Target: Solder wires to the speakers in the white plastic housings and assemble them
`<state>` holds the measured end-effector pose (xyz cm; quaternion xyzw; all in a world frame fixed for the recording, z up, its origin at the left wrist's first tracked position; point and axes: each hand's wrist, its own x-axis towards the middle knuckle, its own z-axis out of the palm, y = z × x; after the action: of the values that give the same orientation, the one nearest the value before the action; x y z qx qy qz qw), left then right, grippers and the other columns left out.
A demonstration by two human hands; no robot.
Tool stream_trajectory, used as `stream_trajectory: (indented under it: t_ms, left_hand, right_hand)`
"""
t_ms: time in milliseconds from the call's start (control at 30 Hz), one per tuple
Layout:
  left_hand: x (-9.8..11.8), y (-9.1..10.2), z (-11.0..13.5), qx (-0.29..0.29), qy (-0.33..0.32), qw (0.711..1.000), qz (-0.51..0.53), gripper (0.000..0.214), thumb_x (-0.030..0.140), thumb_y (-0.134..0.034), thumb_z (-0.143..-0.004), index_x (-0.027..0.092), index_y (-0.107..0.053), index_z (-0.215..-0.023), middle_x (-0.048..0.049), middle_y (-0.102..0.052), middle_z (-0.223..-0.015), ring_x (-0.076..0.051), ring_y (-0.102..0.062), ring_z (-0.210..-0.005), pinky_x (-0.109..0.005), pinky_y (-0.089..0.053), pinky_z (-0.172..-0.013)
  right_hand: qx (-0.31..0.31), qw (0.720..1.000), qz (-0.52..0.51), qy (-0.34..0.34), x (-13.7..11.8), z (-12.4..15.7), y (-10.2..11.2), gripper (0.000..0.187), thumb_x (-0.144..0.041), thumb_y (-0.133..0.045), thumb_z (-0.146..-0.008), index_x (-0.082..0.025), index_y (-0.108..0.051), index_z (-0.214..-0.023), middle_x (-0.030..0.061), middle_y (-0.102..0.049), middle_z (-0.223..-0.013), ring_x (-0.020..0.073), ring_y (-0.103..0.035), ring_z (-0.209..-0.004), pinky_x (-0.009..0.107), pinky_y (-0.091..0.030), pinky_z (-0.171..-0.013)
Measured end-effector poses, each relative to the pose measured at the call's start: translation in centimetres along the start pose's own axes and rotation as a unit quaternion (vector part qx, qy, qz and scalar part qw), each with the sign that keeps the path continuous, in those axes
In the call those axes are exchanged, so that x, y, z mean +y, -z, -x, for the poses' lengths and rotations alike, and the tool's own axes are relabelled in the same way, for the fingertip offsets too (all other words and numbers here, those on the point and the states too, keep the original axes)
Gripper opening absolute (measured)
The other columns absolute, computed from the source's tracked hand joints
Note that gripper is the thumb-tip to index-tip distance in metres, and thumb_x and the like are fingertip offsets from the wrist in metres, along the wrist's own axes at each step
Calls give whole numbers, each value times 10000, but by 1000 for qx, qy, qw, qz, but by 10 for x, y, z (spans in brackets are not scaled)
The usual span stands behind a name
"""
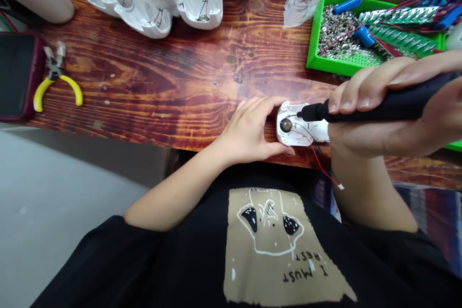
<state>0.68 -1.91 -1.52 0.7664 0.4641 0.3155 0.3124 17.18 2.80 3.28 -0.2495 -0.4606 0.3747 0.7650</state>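
A small white plastic shell, open side up (318,132), is placed right of centre in the frame, near the lower edge of the dark-stained wooden table (173,82). Its long axis is laid roughly left to right, and its left end is cupped by the left hand (250,127): the shell is pinched between the thumb at the lower edge and the forefinger at the upper edge.

The right hand (404,130) is closed around a black cylindrical driver tool (382,107), brought in from the right of the frame nearly in line with that long axis. Its thin dark bit (293,115) is pointed leftward, at the shell's upper left part, just above a round black disc with a brass-coloured centre (286,125). Whether a screw is met by the tip cannot be told.

The shell is thus lying to the right of the left palm and to the left of the right fist, whose lower part overlaps its right end in view; the left hand is the nearer to the disc. From the shell, a thin red wire (317,158) is trailed toward the lower right, ending at a small white plug (340,186).
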Motion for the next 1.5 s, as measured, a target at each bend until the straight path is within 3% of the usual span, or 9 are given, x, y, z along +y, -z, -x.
stream_trajectory:
  t_ms: [300,467,667,833,933,1133,1300,1400,1500]
  left_hand:
    - [0,-1,-1,13,-7,1000,13,850,517,-916,-615,196,-567,-1320,-114,-691,-1250,-310,-647,-1164,-448,-460,-1040]
    - [-2,-1,1,11,-9,1000,13,829,507,-891,-654,198,-551,-1344,-128,-679,-1291,-326,-642,-1198,-467,-461,-1056]
    - [0,-2,2,14,-17,1000,11,773,460,-854,-703,185,-535,-1352,-155,-663,-1319,-331,-628,-1234,-487,-459,-1088]
    - [0,-3,1,11,-27,999,27,772,443,-841,-723,173,-510,-1366,-160,-656,-1315,-321,-630,-1219,-481,-469,-1083]
    - [0,-3,1,7,-25,999,34,763,461,-834,-731,200,-503,-1366,-149,-657,-1314,-326,-627,-1219,-499,-466,-1079]
    - [1,-3,1,3,-24,999,41,755,409,-837,-738,189,-490,-1371,-153,-655,-1315,-323,-622,-1231,-502,-469,-1085]
    - [-1,-4,2,9,-20,999,44,799,484,-853,-724,180,-499,-1372,-162,-653,-1323,-326,-623,-1230,-506,-468,-1094]
    - [-1,-4,2,18,-26,999,42,807,515,-856,-718,167,-514,-1361,-165,-658,-1315,-323,-631,-1218,-496,-475,-1083]
    - [1,-2,1,20,-32,999,39,782,499,-858,-727,185,-520,-1358,-146,-663,-1313,-314,-637,-1212,-488,-484,-1071]
  right_hand:
    - [-20,999,-27,-18,-2,1,-4,225,-314,-601,-824,-238,-529,-625,-45,-396,-463,90,-325,-335,251,-308,-283]
    - [-70,997,-15,-34,0,-1,-3,192,-312,-648,-827,-235,-552,-679,-46,-456,-484,106,-421,-359,267,-391,-306]
    - [-120,991,-50,-20,7,-8,-9,371,-294,-697,-759,-221,-421,-522,-63,-410,-403,72,-331,-274,227,-288,-241]
    - [-134,979,21,-152,0,-2,-6,362,-405,-883,-639,-296,-573,-792,-7,-616,-662,210,-636,-571,389,-560,-464]
    - [-138,969,39,-202,-2,0,-4,413,-431,-890,-635,-322,-578,-883,21,-658,-779,258,-686,-719,458,-601,-556]
    - [-142,975,21,-169,6,-6,-2,386,-430,-886,-652,-299,-563,-817,-14,-613,-658,202,-623,-567,395,-566,-475]
    - [-183,978,-89,-52,23,-11,-1,271,-313,-784,-722,-232,-531,-672,-90,-425,-418,71,-338,-285,213,-297,-250]
    - [-193,974,-111,-34,27,-10,-2,165,-287,-725,-735,-219,-575,-718,-87,-442,-432,75,-352,-280,208,-283,-229]
    - [-175,981,-85,-19,18,-18,1,194,-319,-705,-777,-224,-551,-708,-86,-440,-439,76,-374,-289,201,-296,-251]
